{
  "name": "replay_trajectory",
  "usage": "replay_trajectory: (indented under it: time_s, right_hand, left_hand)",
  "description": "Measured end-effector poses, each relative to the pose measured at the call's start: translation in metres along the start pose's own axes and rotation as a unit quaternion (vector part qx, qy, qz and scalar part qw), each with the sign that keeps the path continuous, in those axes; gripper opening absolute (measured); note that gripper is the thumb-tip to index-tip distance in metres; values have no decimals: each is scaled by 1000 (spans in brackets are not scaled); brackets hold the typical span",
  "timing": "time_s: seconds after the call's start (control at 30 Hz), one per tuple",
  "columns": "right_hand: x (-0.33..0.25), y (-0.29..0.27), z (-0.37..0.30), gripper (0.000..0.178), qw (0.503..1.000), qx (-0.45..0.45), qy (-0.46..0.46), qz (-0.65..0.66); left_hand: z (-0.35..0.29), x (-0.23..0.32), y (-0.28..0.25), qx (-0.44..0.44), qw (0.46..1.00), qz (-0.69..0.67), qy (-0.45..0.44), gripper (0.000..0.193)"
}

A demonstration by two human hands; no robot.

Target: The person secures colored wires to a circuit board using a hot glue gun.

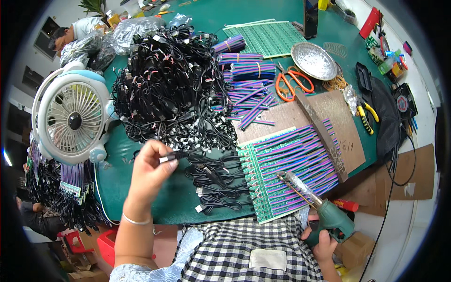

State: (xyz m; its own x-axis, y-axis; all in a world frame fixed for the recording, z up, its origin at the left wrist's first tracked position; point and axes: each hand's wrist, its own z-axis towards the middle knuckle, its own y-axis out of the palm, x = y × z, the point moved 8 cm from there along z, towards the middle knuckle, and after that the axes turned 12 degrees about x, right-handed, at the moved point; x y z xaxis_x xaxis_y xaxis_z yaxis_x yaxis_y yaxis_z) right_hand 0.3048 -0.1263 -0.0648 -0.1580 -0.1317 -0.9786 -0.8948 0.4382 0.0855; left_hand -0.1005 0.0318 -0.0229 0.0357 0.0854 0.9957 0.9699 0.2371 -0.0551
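Green work mat (141,197) covers the bench across most of the frame, crowded with cable stock and circuit strips.

At far left stands a white desk fan (70,117), facing the camera. Right of it, in the upper centre, lies a large heap of black cables (164,84).

Left hand (150,171), lower left of centre, is raised above the mat. Its thumb and forefinger pinch the plug end of a black cable (174,155); the remaining fingers are curled. The pinched plug points toward frame right, and the cable's long axis runs roughly left to right, trailing into a small row of coiled black cables (213,181) lying just right of the hand on the mat.

Further right, at centre, a panel of green circuit strips (263,188) lies with purple ribbon wires (300,160) laid across it, running diagonally up toward the right. A metal bar (324,136) rests across the wires.

Right hand (324,242), at lower right, is closed around the grip of a green glue gun (329,218). The gun's barrel and nozzle (286,177) point toward upper left, over the lower part of the strip panel.

The pinched cable lies left of the panel; the left hand holds it, while the right hand is well apart from it. The nozzle sits between the two hands, nearer the panel.
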Motion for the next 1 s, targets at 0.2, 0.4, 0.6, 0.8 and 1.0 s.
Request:
replay_trajectory:
  time_s: [0.2, 0.4, 0.6, 0.8, 1.0]
  right_hand:
    - [-5, 5, 2, 59, 1000, -15, 5, -6]
    - [-6, -1, -2, 60, 1000, -4, -2, 1]
    - [-5, -5, -4, 60, 1000, 18, 1, 24]
    - [-5, 2, 0, 58, 1000, 0, -10, 30]
    - [-7, -3, -2, 52, 999, 3, 1, 54]
  left_hand:
    - [-19, 43, 2, 118, 882, 379, 254, 39]
    - [-23, 70, 71, -30, 817, 435, 377, 34]
    - [-8, 38, 63, -91, 894, 336, 282, 21]
    - [-11, 28, 72, -146, 877, 337, 310, 16]
    - [-14, 36, 80, -257, 833, 356, 336, 18]
